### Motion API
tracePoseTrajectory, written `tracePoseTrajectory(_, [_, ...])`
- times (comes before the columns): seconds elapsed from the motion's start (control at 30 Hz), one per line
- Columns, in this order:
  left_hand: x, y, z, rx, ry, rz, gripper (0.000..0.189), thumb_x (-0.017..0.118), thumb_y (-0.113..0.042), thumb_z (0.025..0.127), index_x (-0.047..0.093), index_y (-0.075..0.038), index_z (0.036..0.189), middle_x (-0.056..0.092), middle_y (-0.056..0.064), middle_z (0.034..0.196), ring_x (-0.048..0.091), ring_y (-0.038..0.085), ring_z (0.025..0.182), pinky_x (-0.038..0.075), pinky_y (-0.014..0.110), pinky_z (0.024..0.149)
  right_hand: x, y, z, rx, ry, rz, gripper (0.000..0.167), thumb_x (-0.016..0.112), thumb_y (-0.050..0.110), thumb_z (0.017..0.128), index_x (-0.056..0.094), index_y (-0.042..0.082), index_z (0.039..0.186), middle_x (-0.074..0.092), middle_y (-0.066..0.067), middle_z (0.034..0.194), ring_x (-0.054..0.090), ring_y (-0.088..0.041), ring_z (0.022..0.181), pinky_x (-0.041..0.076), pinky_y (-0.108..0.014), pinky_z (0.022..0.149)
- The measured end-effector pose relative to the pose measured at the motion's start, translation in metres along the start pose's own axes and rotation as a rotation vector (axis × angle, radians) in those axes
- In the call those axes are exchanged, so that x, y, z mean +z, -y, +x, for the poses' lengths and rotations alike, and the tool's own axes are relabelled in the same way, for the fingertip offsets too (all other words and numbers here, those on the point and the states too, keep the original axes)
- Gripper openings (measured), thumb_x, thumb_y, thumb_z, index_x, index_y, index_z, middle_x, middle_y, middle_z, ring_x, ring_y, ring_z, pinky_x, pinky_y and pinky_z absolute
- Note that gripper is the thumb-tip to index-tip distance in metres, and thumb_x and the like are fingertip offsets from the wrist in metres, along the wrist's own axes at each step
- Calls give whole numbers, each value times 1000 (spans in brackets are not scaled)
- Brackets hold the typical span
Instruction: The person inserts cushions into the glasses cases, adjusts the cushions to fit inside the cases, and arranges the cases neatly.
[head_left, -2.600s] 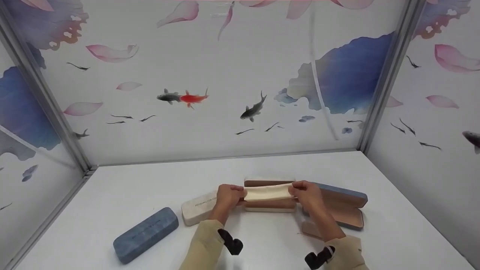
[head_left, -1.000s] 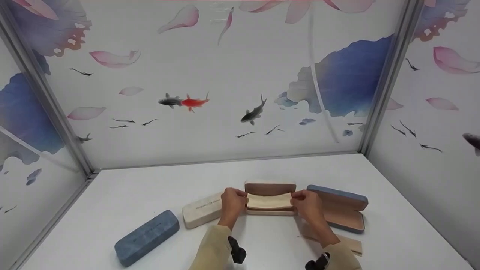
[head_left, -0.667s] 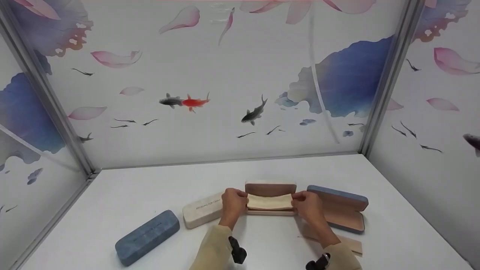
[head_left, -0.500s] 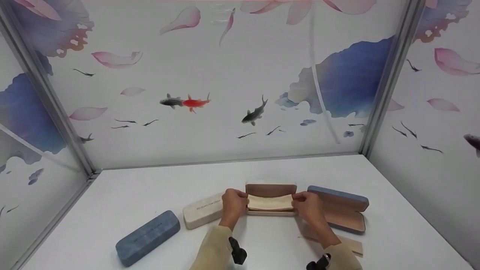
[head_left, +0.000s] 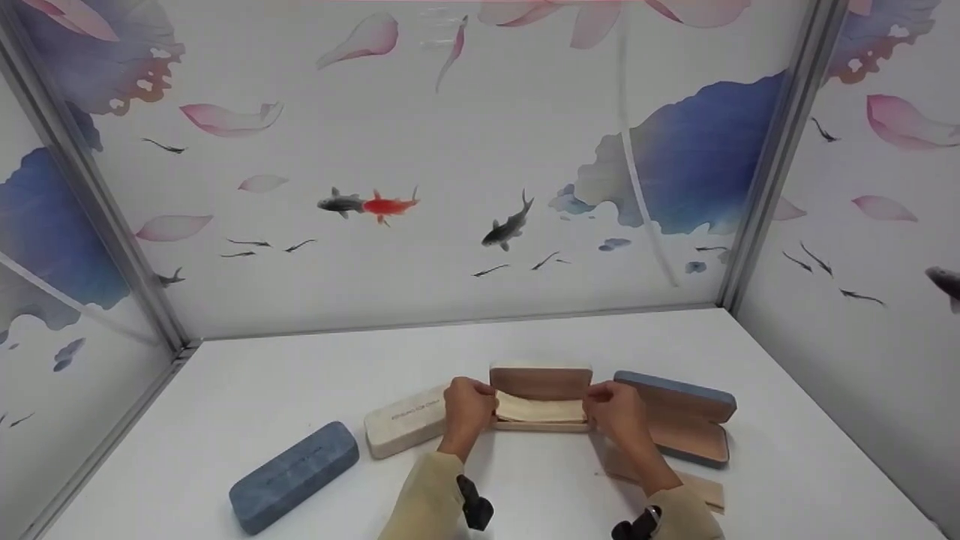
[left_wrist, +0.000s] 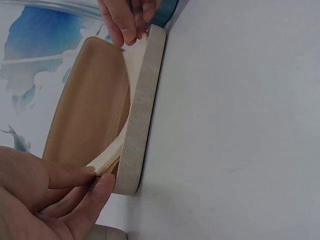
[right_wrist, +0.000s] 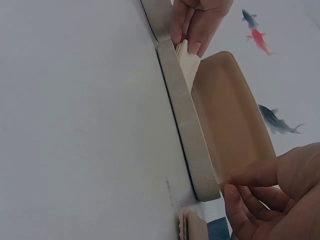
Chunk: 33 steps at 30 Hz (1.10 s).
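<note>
A folded cream cleaning cloth [head_left: 540, 410] stretches between my two hands, low in an open cream glasses case [head_left: 541, 381] with a tan lining. The case's lid stands raised at the back. My left hand [head_left: 469, 409] pinches the cloth's left end between thumb and fingers, at the case's left end. At the opposite end, my right hand [head_left: 619, 409] pinches the other end of the cloth. In the left wrist view the cloth [left_wrist: 112, 151] sags in the middle behind the case's front wall [left_wrist: 141, 115]. The right fingertips sit right at the case's rim in the right wrist view.
Left of the open case lie a closed cream glasses case [head_left: 401, 424] and a closed blue one [head_left: 294, 478]. An open blue case [head_left: 686, 439] stands to the right. A beige folded cloth [head_left: 705, 491] lies partly under my right forearm. Printed panels enclose the white table [head_left: 337, 360].
Both hands have lowered the cloth from above the case into its base, mostly in the earlier frames. Over the last half second the cloth sinks further, its right side lowest, while the hands stay nearly still.
</note>
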<state>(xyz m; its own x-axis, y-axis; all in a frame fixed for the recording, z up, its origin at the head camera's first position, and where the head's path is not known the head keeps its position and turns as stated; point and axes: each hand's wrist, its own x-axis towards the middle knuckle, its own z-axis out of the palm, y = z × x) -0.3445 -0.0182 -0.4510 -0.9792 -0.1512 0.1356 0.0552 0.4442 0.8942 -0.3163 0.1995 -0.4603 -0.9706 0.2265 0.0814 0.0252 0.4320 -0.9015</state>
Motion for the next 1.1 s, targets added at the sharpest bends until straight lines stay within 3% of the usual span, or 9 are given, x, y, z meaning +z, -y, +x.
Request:
tracePoseTrajectory(0.3, [-3, -8, -1, 11, -43, 162, 4, 72, 5, 80, 74, 4, 83, 75, 15, 83, 69, 23, 70, 57, 34, 63, -5, 6, 0, 11, -9, -7, 22, 61, 4, 95, 67, -7, 113, 69, -20, 103, 63, -21, 84, 52, -26, 67])
tracePoseTrajectory(0.53, [-9, -14, 4, -25, 8, 202, 6, 71, 1, 84, 73, 5, 89, 75, 16, 88, 70, 24, 77, 58, 34, 70, -9, 17, -2, 7, -53, -17, 25, 59, 13, 99, 67, -5, 114, 70, -20, 104, 67, -27, 90, 54, -25, 68])
tracePoseTrajectory(0.63, [-12, -20, 8, -31, 26, 194, 11, 66, -3, 89, 73, 5, 92, 74, 15, 87, 68, 20, 74, 57, 30, 65, -10, 21, -1, -10, -102, -33, 26, 57, 18, 100, 69, -2, 112, 72, -17, 99, 66, -24, 86, 50, -24, 64])
tracePoseTrajectory(0.8, [-16, -30, 13, 29, 16, 200, 26, 61, -15, 97, 73, 3, 83, 72, 10, 71, 62, 15, 61, 46, 25, 55, -12, 25, 2, -85, -163, -45, 29, 56, 22, 102, 72, -1, 111, 73, -19, 99, 68, -21, 83, 46, -24, 63])
tracePoseTrajectory(0.97, [-13, -37, 16, 46, 20, 240, 37, 59, -23, 100, 65, -1, 70, 56, 2, 58, 48, 13, 54, 36, 25, 51, -14, 27, 3, -31, -61, -42, 44, 57, 35, 102, 69, -3, 120, 72, -22, 112, 65, -20, 85, 48, -26, 66])
tracePoseTrajectory(1.1, [-6, -37, 17, 10, 80, 239, 36, 56, -29, 102, 61, -2, 79, 45, -1, 62, 45, 14, 57, 35, 26, 51, -13, 26, 4, 7, 9, -75, 61, 54, 46, 101, 59, -6, 133, 66, -24, 127, 61, -21, 92, 52, -31, 77])
